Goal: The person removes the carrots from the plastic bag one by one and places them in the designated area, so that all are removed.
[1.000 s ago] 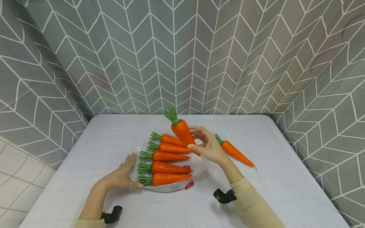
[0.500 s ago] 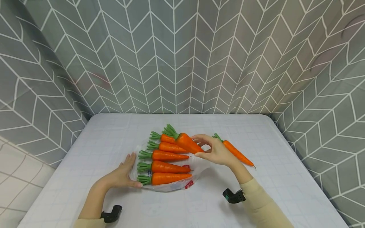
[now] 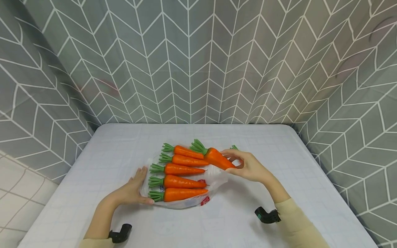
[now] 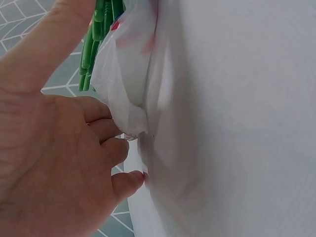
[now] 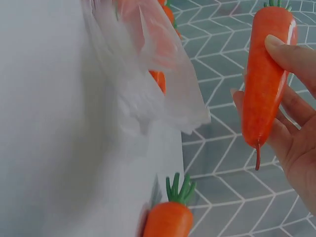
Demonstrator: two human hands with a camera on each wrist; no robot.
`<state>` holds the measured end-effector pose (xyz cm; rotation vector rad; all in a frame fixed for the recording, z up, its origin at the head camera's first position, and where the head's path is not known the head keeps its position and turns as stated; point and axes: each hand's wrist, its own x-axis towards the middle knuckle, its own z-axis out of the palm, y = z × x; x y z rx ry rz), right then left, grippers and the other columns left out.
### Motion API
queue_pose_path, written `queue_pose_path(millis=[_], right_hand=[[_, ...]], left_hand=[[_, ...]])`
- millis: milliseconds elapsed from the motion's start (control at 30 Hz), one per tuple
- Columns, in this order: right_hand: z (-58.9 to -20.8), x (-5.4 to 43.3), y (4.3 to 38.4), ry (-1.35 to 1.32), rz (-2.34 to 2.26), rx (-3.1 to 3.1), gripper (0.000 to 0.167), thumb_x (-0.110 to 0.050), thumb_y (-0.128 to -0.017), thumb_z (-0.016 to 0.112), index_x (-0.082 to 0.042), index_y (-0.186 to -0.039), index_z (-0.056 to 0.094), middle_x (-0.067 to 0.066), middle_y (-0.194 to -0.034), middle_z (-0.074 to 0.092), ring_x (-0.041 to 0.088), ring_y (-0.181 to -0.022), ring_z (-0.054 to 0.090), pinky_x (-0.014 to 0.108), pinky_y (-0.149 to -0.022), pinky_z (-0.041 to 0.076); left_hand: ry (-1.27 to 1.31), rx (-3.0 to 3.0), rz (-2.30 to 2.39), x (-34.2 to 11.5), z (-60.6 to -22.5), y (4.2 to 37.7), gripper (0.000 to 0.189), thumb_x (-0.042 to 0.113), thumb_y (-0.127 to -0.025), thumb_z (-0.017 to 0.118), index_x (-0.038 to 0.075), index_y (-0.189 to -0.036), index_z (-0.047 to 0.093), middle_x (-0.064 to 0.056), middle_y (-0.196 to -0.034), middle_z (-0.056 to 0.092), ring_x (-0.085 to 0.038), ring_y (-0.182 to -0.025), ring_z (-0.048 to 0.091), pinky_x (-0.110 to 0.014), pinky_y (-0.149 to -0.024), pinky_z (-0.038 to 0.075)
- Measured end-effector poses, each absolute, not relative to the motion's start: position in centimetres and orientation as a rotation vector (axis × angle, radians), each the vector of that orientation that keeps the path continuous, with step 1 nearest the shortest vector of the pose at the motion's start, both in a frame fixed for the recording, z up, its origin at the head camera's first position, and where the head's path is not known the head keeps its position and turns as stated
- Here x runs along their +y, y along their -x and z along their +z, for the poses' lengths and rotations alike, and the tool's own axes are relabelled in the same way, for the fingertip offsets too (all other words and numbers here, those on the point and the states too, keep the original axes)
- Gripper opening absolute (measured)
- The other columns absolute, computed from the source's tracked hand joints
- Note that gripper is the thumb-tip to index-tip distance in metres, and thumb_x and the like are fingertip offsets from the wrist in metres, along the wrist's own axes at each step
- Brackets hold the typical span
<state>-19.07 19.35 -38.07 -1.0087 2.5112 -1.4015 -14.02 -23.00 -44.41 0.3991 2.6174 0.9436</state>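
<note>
My right hand (image 3: 248, 165) holds a carrot (image 3: 219, 158) between thumb and fingers, its green top toward the back left. In the right wrist view the same carrot (image 5: 266, 74) hangs in the grip with its thin root tip pointing down. Several carrots (image 3: 183, 170) lie in a row on a white plastic bag (image 3: 217, 174), green tops to the left. At the bag's left edge rests my left hand (image 3: 133, 189), fingers spread. The left wrist view has its fingers (image 4: 111, 148) touching the crumpled bag edge (image 4: 131, 116).
Another carrot lies right of the bag, mostly behind my right hand; its green top (image 3: 234, 147) shows in the head view. A white cloth covers the table (image 3: 124, 137). Grey patterned curtains (image 3: 198, 69) hang behind and at the sides.
My right hand has lowered the carrot and moved it to the right, away from above the row, now covering much of the lone carrot. The left hand stays in place.
</note>
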Motion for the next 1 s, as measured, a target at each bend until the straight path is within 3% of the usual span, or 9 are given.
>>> queue_pose_path(millis=[333, 700, 1000], right_hand=[[-38.0, 22.0, 18.6, 0.916, -1.392, 2.573, 0.052, -0.012, -0.082, 0.077, -0.012, -0.13, 0.058, 0.007, -0.119, 0.063, 0.026, -0.104, 0.06, 0.039, -0.082, 0.056], [-38.0, 25.2, 17.7, 0.827, -1.389, 2.628, 0.052, -0.012, -0.082, 0.077, -0.016, -0.13, 0.057, 0.005, -0.122, 0.061, 0.024, -0.098, 0.06, 0.031, -0.076, 0.057], [-38.5, 26.9, 17.3, 0.775, -1.373, 2.672, 0.051, -0.011, -0.083, 0.077, -0.01, -0.13, 0.057, 0.012, -0.118, 0.062, 0.029, -0.096, 0.059, 0.03, -0.07, 0.058]], left_hand=[[-0.409, 2.609, 0.963, -23.1, -44.6, 14.0, 0.13, 0.042, -0.065, 0.087, -0.017, -0.146, 0.003, -0.036, -0.153, -0.001, -0.05, -0.141, -0.005, -0.068, -0.108, 0.002], [-0.417, 2.624, 0.947, -23.1, -44.4, 14.0, 0.13, 0.043, -0.065, 0.087, -0.017, -0.146, 0.005, -0.036, -0.153, 0.0, -0.051, -0.14, -0.004, -0.068, -0.107, 0.003], [-0.42, 2.614, 0.96, -23.1, -44.4, 13.9, 0.13, 0.042, -0.065, 0.086, -0.017, -0.146, 0.003, -0.036, -0.153, -0.001, -0.05, -0.14, -0.005, -0.068, -0.107, 0.002]])
